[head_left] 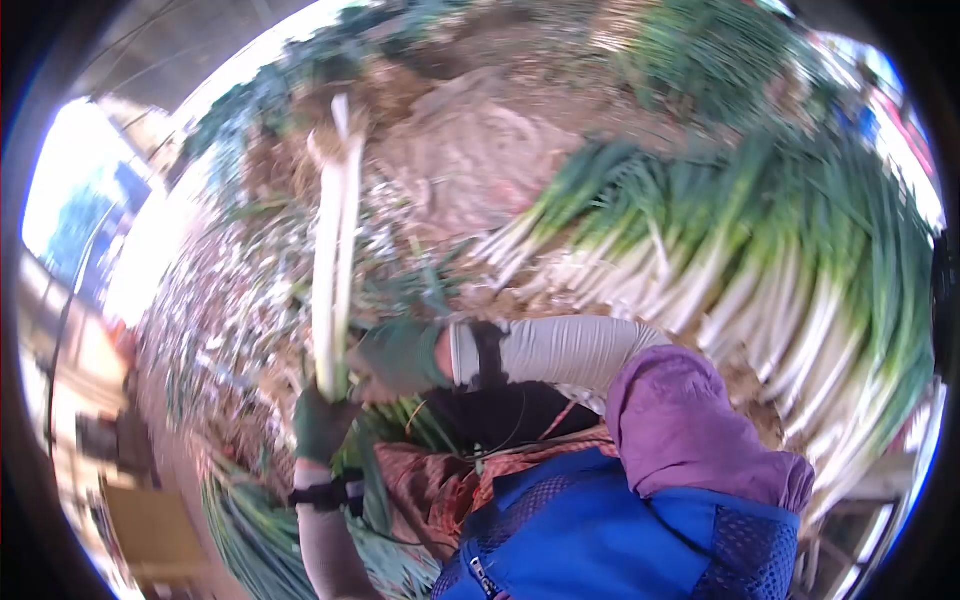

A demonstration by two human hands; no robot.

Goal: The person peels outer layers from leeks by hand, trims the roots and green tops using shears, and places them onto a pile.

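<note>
Two long white leek stalks [326,250] stand upright before me, roots at the top and green part lower down. My left hand [324,424], in a green glove, is closed around their green lower part. My right hand [402,356], also gloved in green, comes across from the right with its fingers curled against the stalks just above the left hand. Motion blur softens its fingertips. Loose green leaves [420,425] lie below the hands, by my lap.
A long row of leeks [740,250] lies to the right, white ends toward me. More green bundles [710,55] are piled at the back. A pale sack [480,165] lies on the ground beyond my hands. Peelings and scraps [230,310] cover the ground at left; green leaves [260,525] lie lower left.
</note>
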